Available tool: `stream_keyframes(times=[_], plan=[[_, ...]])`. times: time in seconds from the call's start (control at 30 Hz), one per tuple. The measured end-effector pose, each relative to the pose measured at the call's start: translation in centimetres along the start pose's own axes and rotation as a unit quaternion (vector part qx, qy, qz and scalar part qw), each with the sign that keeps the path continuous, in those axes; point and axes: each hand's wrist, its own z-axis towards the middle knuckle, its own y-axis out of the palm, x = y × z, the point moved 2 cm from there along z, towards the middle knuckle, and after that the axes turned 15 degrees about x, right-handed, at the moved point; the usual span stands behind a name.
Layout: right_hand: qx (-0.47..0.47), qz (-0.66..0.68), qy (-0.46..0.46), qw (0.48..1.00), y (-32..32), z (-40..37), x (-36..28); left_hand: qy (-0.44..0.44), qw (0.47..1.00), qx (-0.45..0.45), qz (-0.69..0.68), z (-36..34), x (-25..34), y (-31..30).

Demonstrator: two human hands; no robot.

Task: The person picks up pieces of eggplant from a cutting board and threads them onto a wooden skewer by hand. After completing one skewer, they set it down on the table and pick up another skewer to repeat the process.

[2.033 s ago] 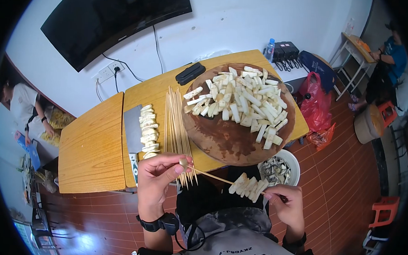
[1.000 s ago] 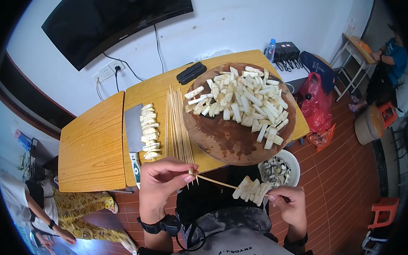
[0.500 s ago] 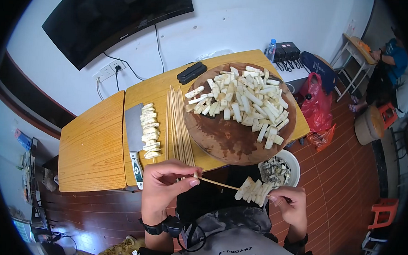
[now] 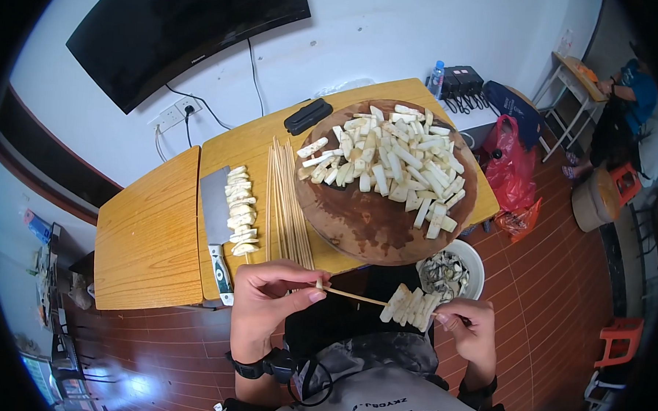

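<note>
A wooden skewer (image 4: 356,295) stretches between my hands in front of my shirt. Several pale vegetable pieces (image 4: 409,307) are threaded near its right end. My right hand (image 4: 469,328) is closed on the skewer just beside them. My left hand (image 4: 277,302) pinches a small pale piece (image 4: 319,284) at the skewer's left end. Beyond, a round wooden board (image 4: 358,220) carries a heap of cut pale strips (image 4: 401,156). Left of the board lie loose bare skewers (image 4: 289,204) and one filled skewer (image 4: 241,209), partly over the blade of a cleaver (image 4: 216,208).
A bowl of dark and pale scraps (image 4: 475,274) is below the board's right side. A black case (image 4: 309,116) lies on the yellow table (image 4: 233,139). Red bags (image 4: 510,173) hang at the right. A person (image 4: 637,98) is at a small table (image 4: 581,75) far right.
My left hand has shifted slightly right, and the small piece in its pinch now sits on or against the skewer's end. My right hand has hardly moved.
</note>
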Motion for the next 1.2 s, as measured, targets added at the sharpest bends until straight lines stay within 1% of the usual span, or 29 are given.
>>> stream_keyframes(times=[0.13, 0.23, 0.33, 0.43, 0.63, 0.73, 0.87, 1.07, 1.2], plan=[[0.006, -0.011, -0.005, 1.000, -0.1, 0.0, -0.1, -0.011, 1.000, -0.014, -0.006, 0.1, -0.3, -0.2], [0.008, -0.007, -0.007, 1.000, -0.1, 0.1, -0.3, 0.009, 1.000, 0.027, -0.008, 0.0, -0.2, 0.4], [0.006, -0.009, -0.009, 1.000, -0.3, 0.1, -0.2, 0.009, 1.000, 0.023, -0.011, 0.1, -0.4, 0.4], [0.005, -0.014, -0.015, 1.000, -0.4, 0.1, -0.2, -0.012, 1.000, 0.013, -0.008, 0.1, -0.1, 0.3], [0.002, -0.009, -0.014, 1.000, -0.2, 0.2, -0.4, -0.020, 1.000, 0.008, 0.011, 0.0, -0.6, 0.8], [-0.008, -0.004, -0.014, 1.000, 0.7, 0.3, -0.9, -0.059, 0.998, -0.036, -0.010, -0.4, -1.3, 2.0], [0.002, -0.001, -0.022, 1.000, 0.6, 0.5, -0.9, -0.053, 0.999, -0.005, -0.009, -0.4, -1.5, 2.4], [-0.011, -0.016, -0.015, 1.000, 0.3, 0.5, -0.8, -0.050, 0.999, -0.006, -0.004, -0.7, -1.4, 2.8], [0.000, -0.008, -0.018, 1.000, 0.3, 0.3, -0.6, -0.048, 0.999, 0.001, -0.016, -0.7, -1.9, 2.9]])
